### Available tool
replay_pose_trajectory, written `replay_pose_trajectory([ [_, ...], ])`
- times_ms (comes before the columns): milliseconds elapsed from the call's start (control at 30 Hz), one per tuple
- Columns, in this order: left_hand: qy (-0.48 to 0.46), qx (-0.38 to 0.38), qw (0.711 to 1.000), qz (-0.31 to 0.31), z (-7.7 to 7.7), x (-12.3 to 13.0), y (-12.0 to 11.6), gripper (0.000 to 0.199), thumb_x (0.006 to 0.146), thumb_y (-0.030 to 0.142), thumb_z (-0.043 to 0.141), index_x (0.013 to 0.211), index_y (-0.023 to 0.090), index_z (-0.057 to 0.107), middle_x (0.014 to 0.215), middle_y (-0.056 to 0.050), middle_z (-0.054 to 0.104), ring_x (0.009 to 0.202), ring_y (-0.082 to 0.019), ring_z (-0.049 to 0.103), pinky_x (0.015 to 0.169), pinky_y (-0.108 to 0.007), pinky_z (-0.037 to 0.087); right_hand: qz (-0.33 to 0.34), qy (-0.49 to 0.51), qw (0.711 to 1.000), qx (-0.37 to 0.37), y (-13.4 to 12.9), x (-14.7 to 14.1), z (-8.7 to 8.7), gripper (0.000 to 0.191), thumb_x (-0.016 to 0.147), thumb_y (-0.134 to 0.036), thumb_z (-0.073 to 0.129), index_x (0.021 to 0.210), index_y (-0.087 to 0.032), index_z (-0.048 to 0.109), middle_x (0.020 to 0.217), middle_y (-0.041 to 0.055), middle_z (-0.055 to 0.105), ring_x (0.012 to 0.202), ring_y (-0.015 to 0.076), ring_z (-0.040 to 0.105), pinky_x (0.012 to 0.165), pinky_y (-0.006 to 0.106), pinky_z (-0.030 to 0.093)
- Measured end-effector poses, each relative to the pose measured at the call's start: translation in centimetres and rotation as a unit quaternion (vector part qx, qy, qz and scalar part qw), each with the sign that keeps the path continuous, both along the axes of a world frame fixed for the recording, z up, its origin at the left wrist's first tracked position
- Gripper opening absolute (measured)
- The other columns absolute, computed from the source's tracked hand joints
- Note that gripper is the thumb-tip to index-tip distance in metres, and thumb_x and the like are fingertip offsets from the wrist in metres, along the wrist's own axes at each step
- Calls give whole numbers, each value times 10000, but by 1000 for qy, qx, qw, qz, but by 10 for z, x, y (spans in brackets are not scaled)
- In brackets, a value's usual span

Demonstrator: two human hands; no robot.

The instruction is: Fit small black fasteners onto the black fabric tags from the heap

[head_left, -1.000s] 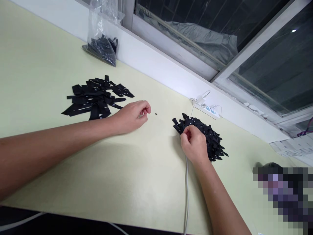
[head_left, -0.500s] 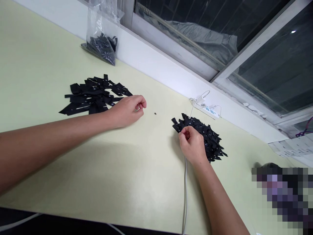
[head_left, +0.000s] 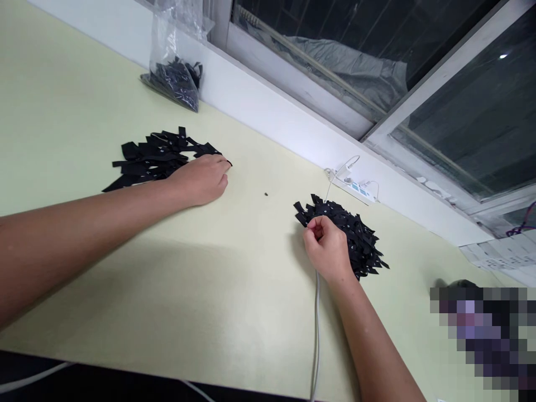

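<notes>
My left hand (head_left: 203,180) is over the right end of a loose pile of black fabric strips (head_left: 153,153). Its fingers are closed at the end of one strip (head_left: 228,163), whose dark tip shows past the fingertips. My right hand (head_left: 327,245) hovers or rests at the near left side of a denser heap of black strips (head_left: 360,234) bearing small white marks. Thumb and forefinger there are curled together in a pinch; what lies between them, if anything, is hidden. On the table between the hands is a tiny dark speck (head_left: 266,194).
A clear plastic bag (head_left: 173,78) with black strips stands against the wall ledge. Beyond the heap lies a white power strip (head_left: 355,188) with plugs. A grey cable (head_left: 317,335) crosses the pale table (head_left: 188,312) to its front edge. A pixelated patch covers the right side.
My left hand has moved left and slightly back onto the loose strips, its fingers now at a strip's end. My right hand has barely moved.
</notes>
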State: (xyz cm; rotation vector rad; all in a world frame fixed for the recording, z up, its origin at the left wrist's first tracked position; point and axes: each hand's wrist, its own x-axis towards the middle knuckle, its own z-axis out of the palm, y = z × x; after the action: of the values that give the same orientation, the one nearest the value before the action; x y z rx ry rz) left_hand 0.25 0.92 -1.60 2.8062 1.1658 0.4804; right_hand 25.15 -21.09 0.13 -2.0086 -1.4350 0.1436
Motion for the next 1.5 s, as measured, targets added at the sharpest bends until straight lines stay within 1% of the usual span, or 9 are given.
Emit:
replay_pose_trajectory([
  [300, -52, 41, 998, -23, 14, 4, -8, 365, 940, 281, 396, 997, 162, 736, 1086, -102, 740, 1044, -284, 645, 947, -407, 492, 19, 0, 1000, -21, -1, -2, 1, 39, 804, -255, 548, 807, -225, 573, 661, -22, 603, 577, 150, 522, 584, 284, 414],
  [500, -103, 24, 993, -49, 19, 7, -20, 367, 978, 323, 398, 1118, 189, 709, 1114, -74, 753, 1017, -276, 679, 893, -380, 500, 35, 7, 999, -18, -1, -1, -1, 42, 794, -233, 529, 817, -225, 563, 666, -21, 587, 579, 152, 505, 579, 283, 399],
  [700, -112, 18, 987, -110, 15, 10, -25, 398, 1022, 332, 354, 1187, 184, 685, 1172, -79, 742, 1093, -254, 670, 980, -367, 482, 42, 22, 999, -20, 0, -1, -1, 41, 795, -222, 529, 832, -227, 546, 646, -37, 556, 551, 141, 468, 560, 283, 376],
  [933, -98, 58, 989, -90, 18, 11, -22, 425, 1036, 311, 301, 1141, 144, 677, 1146, -109, 725, 1109, -260, 657, 981, -376, 487, 49, 45, 997, -28, -1, -1, 0, 12, 827, -220, 556, 822, -227, 548, 630, -47, 539, 544, 132, 463, 530, 270, 368],
  [1067, -121, 58, 986, -101, 22, 13, -37, 400, 1058, 353, 308, 1192, 192, 649, 1132, -61, 740, 1008, -223, 698, 867, -319, 506, 60, 75, 995, -5, -1, -3, 0, 98, 911, -315, 590, 895, -218, 592, 713, -21, 589, 582, 131, 494, 538, 271, 390],
  [1167, -121, 48, 978, -162, 20, 20, -60, 344, 1064, 383, 358, 1174, 235, 648, 1023, -32, 758, 855, -187, 709, 749, -274, 483, 107, 163, 981, 7, -1, -8, 1, 227, 954, -429, 604, 1029, -215, 615, 878, 25, 656, 672, 142, 574, 572, 273, 438],
  [1300, -109, 27, 953, -282, 13, 30, -89, 276, 1066, 324, 392, 1065, 214, 645, 851, -35, 724, 699, -162, 662, 613, -253, 406, 210, 295, 931, -35, -1, -22, 1, 320, 948, -471, 648, 1157, -230, 615, 1049, 64, 699, 824, 164, 654, 630, 275, 487],
  [1400, -104, 2, 942, -319, 9, 34, -98, 187, 1045, 266, 438, 1053, 185, 607, 773, -23, 681, 640, -154, 620, 551, -255, 346, 241, 330, 910, -66, 0, -30, 1, 251, 932, -428, 690, 1075, -222, 677, 973, 52, 712, 808, 150, 632, 648, 271, 487],
  [1500, -96, -28, 947, -305, 7, 34, -98, 100, 1010, 244, 500, 1019, 178, 575, 716, -4, 635, 623, -154, 593, 547, -259, 321, 232, 367, 898, -68, 2, -34, 0, 217, 897, -404, 738, 1002, -216, 707, 863, 25, 692, 732, 132, 599, 619, 262, 480],
])
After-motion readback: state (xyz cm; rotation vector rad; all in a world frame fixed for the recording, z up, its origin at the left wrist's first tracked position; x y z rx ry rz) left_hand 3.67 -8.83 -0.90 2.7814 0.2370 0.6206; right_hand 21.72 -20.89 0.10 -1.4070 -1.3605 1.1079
